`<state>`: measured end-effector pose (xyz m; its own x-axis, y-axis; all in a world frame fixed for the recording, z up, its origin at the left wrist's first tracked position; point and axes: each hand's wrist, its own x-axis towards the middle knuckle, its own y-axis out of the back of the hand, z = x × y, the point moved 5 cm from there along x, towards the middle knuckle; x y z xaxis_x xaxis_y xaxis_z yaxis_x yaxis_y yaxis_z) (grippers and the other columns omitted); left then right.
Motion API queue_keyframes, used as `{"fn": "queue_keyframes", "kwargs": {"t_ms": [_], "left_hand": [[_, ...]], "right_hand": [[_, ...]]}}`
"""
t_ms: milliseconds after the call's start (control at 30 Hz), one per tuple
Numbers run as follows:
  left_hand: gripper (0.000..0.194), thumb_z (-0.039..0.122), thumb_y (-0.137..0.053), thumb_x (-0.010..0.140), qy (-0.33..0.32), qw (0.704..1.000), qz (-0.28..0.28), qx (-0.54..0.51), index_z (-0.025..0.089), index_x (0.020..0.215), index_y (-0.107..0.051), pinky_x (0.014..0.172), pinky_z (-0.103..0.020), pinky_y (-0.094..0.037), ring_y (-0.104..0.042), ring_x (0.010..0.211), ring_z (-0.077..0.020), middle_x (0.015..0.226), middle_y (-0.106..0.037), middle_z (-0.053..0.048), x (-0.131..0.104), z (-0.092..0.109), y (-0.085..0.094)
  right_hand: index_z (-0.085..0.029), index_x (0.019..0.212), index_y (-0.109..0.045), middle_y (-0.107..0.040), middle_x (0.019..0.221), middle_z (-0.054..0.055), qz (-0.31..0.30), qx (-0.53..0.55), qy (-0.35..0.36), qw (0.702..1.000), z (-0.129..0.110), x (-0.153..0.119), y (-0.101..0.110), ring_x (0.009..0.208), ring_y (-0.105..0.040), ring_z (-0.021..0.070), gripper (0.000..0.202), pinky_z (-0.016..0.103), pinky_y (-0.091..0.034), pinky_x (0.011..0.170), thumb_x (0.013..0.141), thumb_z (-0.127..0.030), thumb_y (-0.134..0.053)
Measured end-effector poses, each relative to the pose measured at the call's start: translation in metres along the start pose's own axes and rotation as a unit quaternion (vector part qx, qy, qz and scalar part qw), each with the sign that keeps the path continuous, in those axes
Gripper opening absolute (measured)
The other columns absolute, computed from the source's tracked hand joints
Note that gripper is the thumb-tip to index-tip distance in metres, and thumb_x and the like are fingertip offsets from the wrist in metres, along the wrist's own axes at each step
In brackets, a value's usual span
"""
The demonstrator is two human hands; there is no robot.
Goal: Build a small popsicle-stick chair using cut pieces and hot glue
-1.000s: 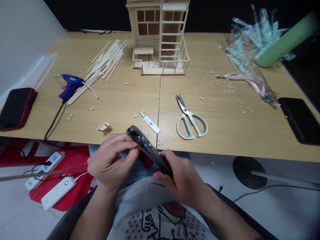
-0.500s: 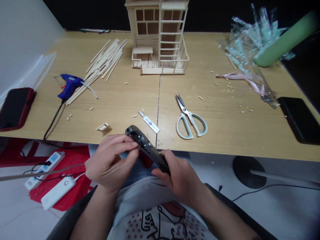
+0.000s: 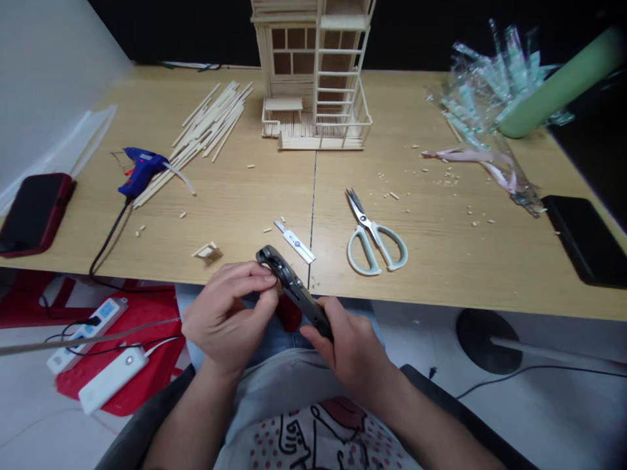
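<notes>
My right hand (image 3: 350, 339) is wrapped round the lower handle of a dark grey plier-like hand cutter (image 3: 300, 297), whose hooked head points up and left above the table's front edge. Beside that head, my left hand (image 3: 235, 303) is closed, thumb and fingertips pinched together near the jaws. Whatever sits in the pinch is hidden or too small to name. A dark red part (image 3: 288, 313) shows under the cutter; I cannot tell whether it belongs to it. Just beyond lie a white craft knife (image 3: 296, 243) and scissors (image 3: 372, 235). A tiny wooden piece (image 3: 208, 250) stands to the left.
At the back stands a wooden stick model house (image 3: 294, 78) with a ladder. Left of it are loose sticks (image 3: 210, 124) and a blue glue gun (image 3: 142, 170). Plastic wrappers (image 3: 480, 85), a green cylinder (image 3: 553, 85) and a black phone (image 3: 588, 238) occupy the right. Wood scraps are scattered.
The view has shifted slightly. Both hands keep their hold, and the cutter's head has moved a little to the right with the left fingers still beside it.
</notes>
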<state>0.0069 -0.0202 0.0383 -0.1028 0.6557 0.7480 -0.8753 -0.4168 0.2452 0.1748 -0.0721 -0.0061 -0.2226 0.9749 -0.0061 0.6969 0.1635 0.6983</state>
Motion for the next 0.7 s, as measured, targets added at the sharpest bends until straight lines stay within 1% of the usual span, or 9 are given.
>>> {"fn": "queue_keyframes", "kwargs": {"t_ms": [133, 233, 300, 333, 433, 500, 567, 633, 700], "left_hand": [[0.019, 0.003, -0.075, 0.076, 0.078, 0.996, 0.032, -0.036, 0.021, 0.079, -0.072, 0.069, -0.028, -0.059, -0.07, 0.073, -0.0123, 0.079, -0.073, 0.001, -0.002, -0.007, 0.003], [0.018, 0.003, -0.076, 0.077, 0.149, 0.983, 0.051, -0.092, 0.021, 0.079, -0.072, 0.069, -0.027, -0.058, -0.07, 0.076, -0.0124, 0.079, -0.072, 0.001, -0.003, -0.019, 0.007], [0.018, 0.004, -0.077, 0.075, 0.215, 0.963, 0.057, -0.155, 0.021, 0.079, -0.072, 0.069, -0.023, -0.058, -0.071, 0.079, -0.0118, 0.081, -0.073, 0.0, -0.005, -0.03, 0.009], [0.018, 0.005, -0.078, 0.074, 0.246, 0.95, 0.058, -0.184, 0.021, 0.078, -0.072, 0.067, -0.022, -0.057, -0.071, 0.079, -0.0114, 0.082, -0.073, 0.0, -0.006, -0.035, 0.009], [0.015, 0.011, -0.081, 0.074, 0.308, 0.921, 0.053, -0.233, 0.021, 0.079, -0.072, 0.062, -0.018, -0.056, -0.069, 0.073, -0.0095, 0.082, -0.073, 0.0, -0.01, -0.045, 0.01], [0.013, 0.014, -0.082, 0.075, 0.324, 0.915, 0.043, -0.237, 0.021, 0.08, -0.072, 0.062, -0.018, -0.056, -0.069, 0.071, -0.009, 0.083, -0.073, 0.0, -0.012, -0.048, 0.012], [0.013, 0.017, -0.082, 0.076, 0.325, 0.916, 0.04, -0.232, 0.021, 0.081, -0.072, 0.062, -0.019, -0.056, -0.069, 0.072, -0.0096, 0.084, -0.074, 0.0, -0.013, -0.05, 0.014], [0.013, 0.018, -0.083, 0.076, 0.316, 0.923, 0.046, -0.217, 0.022, 0.082, -0.072, 0.062, -0.019, -0.057, -0.071, 0.073, -0.0105, 0.084, -0.075, 0.0, -0.014, -0.05, 0.017], [0.014, 0.018, -0.084, 0.075, 0.303, 0.932, 0.063, -0.19, 0.021, 0.081, -0.072, 0.064, -0.021, -0.058, -0.071, 0.074, -0.0115, 0.083, -0.075, 0.0, -0.015, -0.049, 0.021]], "right_hand": [[-0.02, 0.101, -0.056, -0.075, 0.077, 0.008, 0.01, -0.01, -0.016, 1.0, 0.001, 0.001, -0.002, 0.065, -0.072, 0.0248, 0.025, 0.028, -0.042, 0.055, 0.103, -0.042, -0.044], [-0.021, 0.098, -0.059, -0.071, 0.068, 0.005, 0.06, -0.035, -0.04, 0.997, 0.007, 0.002, 0.01, 0.057, -0.068, 0.0238, 0.032, 0.028, -0.039, 0.053, 0.103, -0.047, -0.042], [-0.02, 0.1, -0.062, -0.068, 0.066, 0.005, 0.114, -0.061, -0.07, 0.989, 0.017, 0.002, 0.029, 0.056, -0.065, 0.0231, 0.039, 0.028, -0.039, 0.054, 0.103, -0.054, -0.042], [-0.02, 0.102, -0.063, -0.069, 0.069, 0.006, 0.143, -0.082, -0.091, 0.982, 0.024, 0.002, 0.042, 0.059, -0.065, 0.0236, 0.042, 0.029, -0.04, 0.056, 0.102, -0.057, -0.043], [-0.019, 0.115, -0.065, -0.073, 0.085, 0.012, 0.22, -0.183, -0.171, 0.943, 0.051, 0.003, 0.084, 0.071, -0.067, 0.0294, 0.053, 0.034, -0.041, 0.062, 0.095, -0.066, -0.053], [-0.015, 0.124, -0.064, -0.073, 0.093, 0.018, 0.248, -0.252, -0.226, 0.908, 0.069, 0.005, 0.111, 0.077, -0.066, 0.0334, 0.06, 0.037, -0.041, 0.065, 0.092, -0.065, -0.059], [-0.009, 0.132, -0.06, -0.072, 0.104, 0.025, 0.253, -0.294, -0.264, 0.883, 0.084, 0.007, 0.13, 0.085, -0.066, 0.0377, 0.065, 0.04, -0.039, 0.066, 0.093, -0.061, -0.059], [-0.004, 0.137, -0.057, -0.069, 0.112, 0.032, 0.241, -0.324, -0.277, 0.872, 0.097, 0.011, 0.139, 0.095, -0.066, 0.0417, 0.067, 0.043, -0.039, 0.069, 0.096, -0.057, -0.057], [-0.003, 0.137, -0.057, -0.068, 0.113, 0.034, 0.24, -0.347, -0.276, 0.863, 0.108, 0.013, 0.142, 0.101, -0.064, 0.0443, 0.064, 0.046, -0.041, 0.073, 0.096, -0.052, -0.058]]}}
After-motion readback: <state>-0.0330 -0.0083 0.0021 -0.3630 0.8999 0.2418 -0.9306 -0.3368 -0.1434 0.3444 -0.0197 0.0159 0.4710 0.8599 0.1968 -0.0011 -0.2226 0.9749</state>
